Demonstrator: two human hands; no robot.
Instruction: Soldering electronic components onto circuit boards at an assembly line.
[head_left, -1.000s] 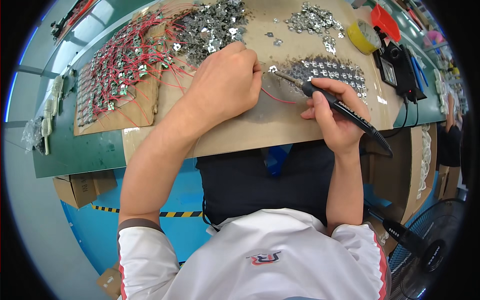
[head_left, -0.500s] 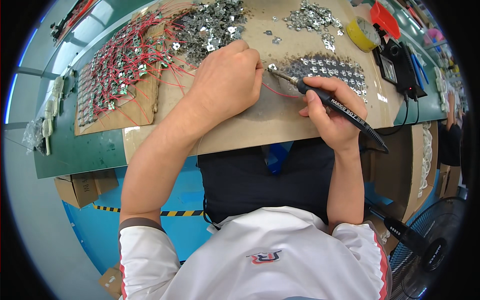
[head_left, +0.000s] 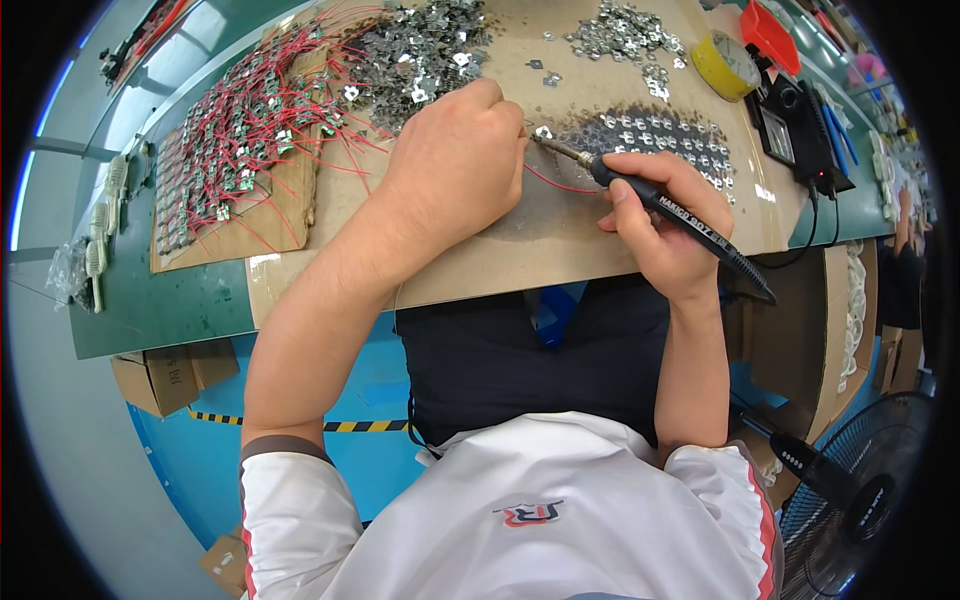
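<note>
My right hand [head_left: 672, 225] is closed around the black handle of a soldering iron [head_left: 690, 222], held like a pen. The iron's metal tip points left and reaches the fingertips of my left hand [head_left: 455, 160]. That hand is closed, its back toward me, and hides whatever its fingers hold. A red wire [head_left: 556, 185] curves from beside the left fingers toward the right hand. Just past the iron tip lies a small shiny metal piece [head_left: 543, 132]. Rows of similar metal plates [head_left: 668, 138] lie on a darkened patch beyond the iron.
Loose metal pieces pile up behind my left hand [head_left: 420, 50] and at the back [head_left: 625, 38]. Small boards with red wires [head_left: 235, 140] cover cardboard on the left. A yellow tape roll [head_left: 726, 67], a red bin [head_left: 768, 40] and a black soldering station [head_left: 800, 130] stand at right.
</note>
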